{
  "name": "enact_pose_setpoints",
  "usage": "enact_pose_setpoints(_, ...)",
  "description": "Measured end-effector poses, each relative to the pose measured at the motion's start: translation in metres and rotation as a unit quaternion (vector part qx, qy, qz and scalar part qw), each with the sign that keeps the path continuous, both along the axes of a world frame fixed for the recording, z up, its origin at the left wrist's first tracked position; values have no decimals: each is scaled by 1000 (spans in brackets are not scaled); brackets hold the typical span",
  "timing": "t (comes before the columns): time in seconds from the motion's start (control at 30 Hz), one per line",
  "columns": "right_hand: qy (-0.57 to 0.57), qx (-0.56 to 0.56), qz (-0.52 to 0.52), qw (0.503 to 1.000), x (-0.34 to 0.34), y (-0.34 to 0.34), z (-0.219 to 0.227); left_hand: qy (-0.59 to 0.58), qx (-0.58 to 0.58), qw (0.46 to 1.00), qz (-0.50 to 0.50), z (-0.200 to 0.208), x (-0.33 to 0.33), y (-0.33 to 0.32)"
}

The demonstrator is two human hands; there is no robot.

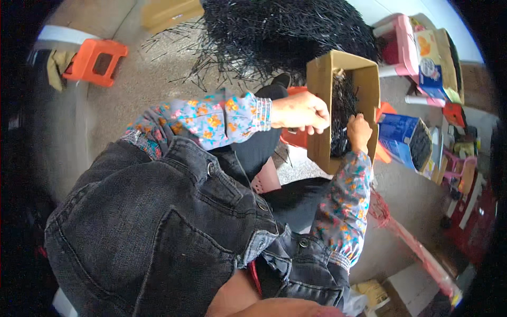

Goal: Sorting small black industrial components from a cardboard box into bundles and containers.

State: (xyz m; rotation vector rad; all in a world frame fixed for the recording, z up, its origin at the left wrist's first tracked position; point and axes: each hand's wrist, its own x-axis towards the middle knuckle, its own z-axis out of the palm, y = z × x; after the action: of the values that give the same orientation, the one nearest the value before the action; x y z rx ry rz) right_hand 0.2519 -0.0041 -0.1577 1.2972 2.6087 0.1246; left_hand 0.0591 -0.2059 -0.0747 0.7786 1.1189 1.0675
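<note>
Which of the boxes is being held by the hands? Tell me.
The open brown cardboard box with thin black sticks inside: left hand grips its wall, right hand reaches in. The blue box lies beside it, untouched.

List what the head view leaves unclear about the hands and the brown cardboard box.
- Left hand: fingertips curl over the brown cardboard box wall, hidden.
- Right hand: fingers buried among thin black sticks; grip unclear.
- Box bottom: hidden by sticks.
- Big black stick pile: cut off by the top edge.
</note>
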Motion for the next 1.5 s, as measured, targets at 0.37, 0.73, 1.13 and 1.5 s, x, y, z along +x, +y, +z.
enact_pose_setpoints(0.37,278,-142,-1,950,77,-10,18,49,11,998,-43,0,-1,6)
enact_pose_setpoints(0.73,688,-449,-235,520,4,-150,100,48,28,992,-115,6,15,-5)
enact_pose_setpoints(1.13,752,-486,-201,397,-51,-238,104,-240,72,957,-149,10,20,-5)
enact_pose_setpoints(1.5,680,-539,-238,435,-42,-245,117,-216,113,965,-99,13,17,-7)
